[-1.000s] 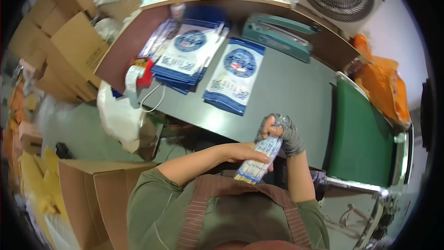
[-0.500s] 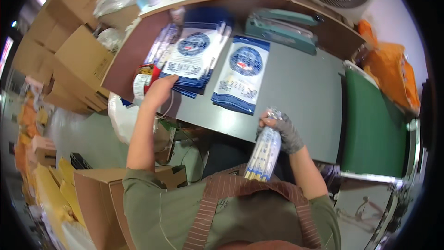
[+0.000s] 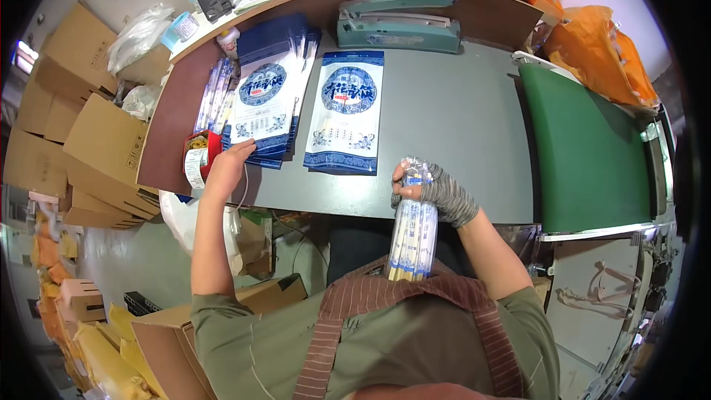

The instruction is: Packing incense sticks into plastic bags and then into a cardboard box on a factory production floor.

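My right hand [image 3: 429,191], in a grey striped fingerless glove, is closed round the upper end of a bundle of paper-wrapped chopsticks [image 3: 412,241]. The bundle hangs over the front edge of the grey table [image 3: 459,126], close to my apron. My bare left hand [image 3: 231,167] lies with fingers stretched out at the lower left corner of a stack of blue and white printed bags [image 3: 259,115], fingertips touching it. Its thumb is mostly hidden. Between the hands lies another blue and white bag [image 3: 343,122], flat on the table.
A red tape dispenser [image 3: 210,147] stands beside my left wrist, below more wrapped chopsticks [image 3: 215,96]. At the back is a teal bag sealer [image 3: 400,26]. A green surface [image 3: 589,152] adjoins on the right, below an orange bag [image 3: 600,52]. Cardboard boxes [image 3: 104,141] crowd the left.
The view has turned, so the table now looks level and its things sit further left. My right hand still grips the chopsticks; my left hand stays at the stack's lower corner.
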Demonstrator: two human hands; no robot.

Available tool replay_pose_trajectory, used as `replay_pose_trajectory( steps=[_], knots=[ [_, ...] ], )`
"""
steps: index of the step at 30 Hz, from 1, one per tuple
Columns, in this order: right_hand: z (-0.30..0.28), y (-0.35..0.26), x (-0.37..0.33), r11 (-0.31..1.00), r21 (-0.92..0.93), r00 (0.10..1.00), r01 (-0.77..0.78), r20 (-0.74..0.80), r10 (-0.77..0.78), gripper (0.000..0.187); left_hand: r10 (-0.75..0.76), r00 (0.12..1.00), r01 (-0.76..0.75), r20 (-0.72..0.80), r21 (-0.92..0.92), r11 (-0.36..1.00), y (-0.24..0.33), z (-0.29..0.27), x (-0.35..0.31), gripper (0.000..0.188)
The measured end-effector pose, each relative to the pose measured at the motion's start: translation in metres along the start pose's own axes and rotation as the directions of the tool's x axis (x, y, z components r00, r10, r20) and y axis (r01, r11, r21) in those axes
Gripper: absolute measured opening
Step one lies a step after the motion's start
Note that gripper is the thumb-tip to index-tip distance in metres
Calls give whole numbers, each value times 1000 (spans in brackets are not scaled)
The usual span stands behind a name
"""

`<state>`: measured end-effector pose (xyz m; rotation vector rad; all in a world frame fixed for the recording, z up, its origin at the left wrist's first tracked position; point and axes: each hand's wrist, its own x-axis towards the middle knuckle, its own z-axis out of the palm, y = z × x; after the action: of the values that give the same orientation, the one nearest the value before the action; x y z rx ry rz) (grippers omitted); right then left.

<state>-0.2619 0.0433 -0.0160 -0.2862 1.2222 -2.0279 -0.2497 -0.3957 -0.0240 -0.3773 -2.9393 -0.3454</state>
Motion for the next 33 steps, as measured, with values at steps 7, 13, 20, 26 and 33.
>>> replay_pose_trajectory(
  steps=[7, 13, 20, 26, 33],
  knots=[
    [2, 5, -10, 1000, -12, 994, 21, -107, -23, 32, 8, 1000, -4, 30, -145, 989, -3, 3, 14, 40],
    [7, 0, -11, 996, 89, 993, 1, -117, 10, 30, -21, 996, 20, -84, -12, 1000, 6, 11, 2, 32],
    [5, 8, -7, 1000, 29, 986, -11, -168, 16, 29, -193, 973, 219, 128, -237, 947, -5, -16, 26, 12],
    [8, 8, -13, 999, 43, 986, 5, -169, 2, 32, -199, 954, 299, 225, -650, 699, -27, -6, 43, 12],
    [4, 12, -17, 997, 76, 986, 18, -166, -5, 33, -287, 906, 421, 312, -742, 522, -19, -6, 44, 13]
  ],
)
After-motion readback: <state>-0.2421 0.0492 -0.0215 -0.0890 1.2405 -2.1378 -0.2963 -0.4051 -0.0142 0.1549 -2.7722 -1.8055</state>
